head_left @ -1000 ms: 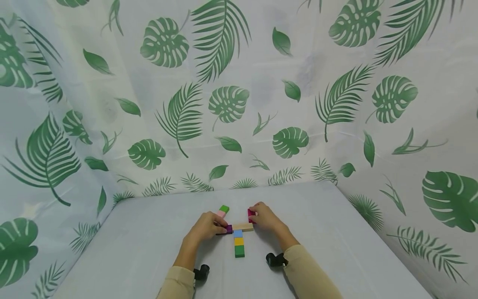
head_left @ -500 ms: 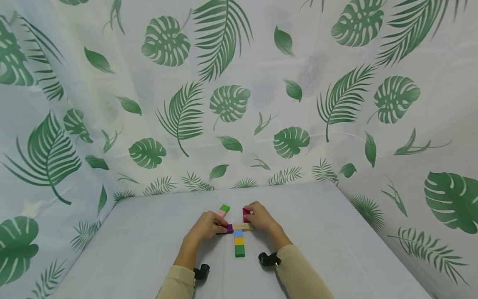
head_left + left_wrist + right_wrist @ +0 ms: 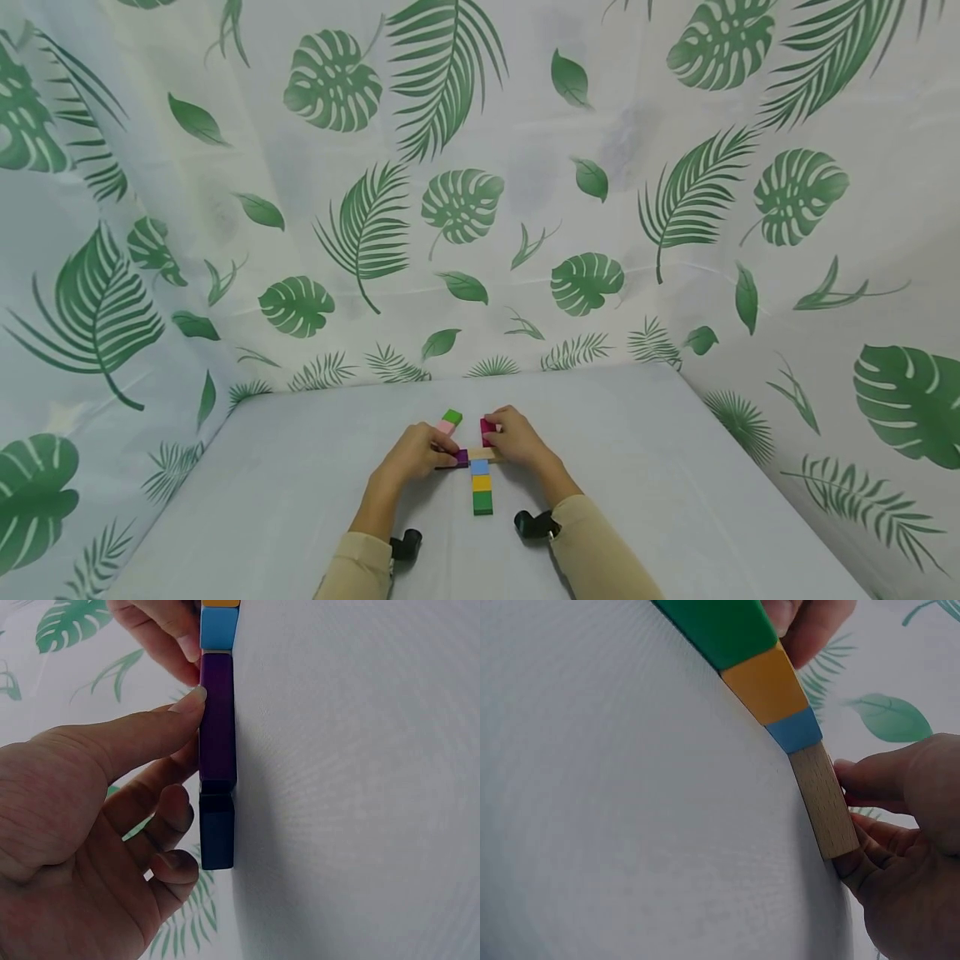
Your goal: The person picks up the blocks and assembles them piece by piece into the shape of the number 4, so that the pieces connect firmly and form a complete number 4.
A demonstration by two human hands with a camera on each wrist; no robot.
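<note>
On the white tabletop, my left hand [image 3: 415, 450] holds a purple block [image 3: 462, 458] between thumb and fingers. A dark blue block [image 3: 217, 832] lies at the purple one's outer end in the left wrist view, near my curled lower fingers. My right hand [image 3: 519, 437] pinches a crimson block [image 3: 487, 429] just behind a bare wooden block [image 3: 480, 454]. In the right wrist view that crimson block is mostly hidden. Light blue [image 3: 480, 467], yellow [image 3: 482, 483] and green [image 3: 483, 503] blocks run in a line toward me from where the purple and wooden blocks meet.
Beyond my left hand, a pink block [image 3: 446, 427] and a light green block [image 3: 452, 416] form a slanting line. A leaf-printed cloth [image 3: 465, 287] hangs around the back and sides of the table [image 3: 285, 500].
My right hand has slid left with the crimson block, which now stands nearer the middle of the wooden block. The left hand stays on the purple block.
</note>
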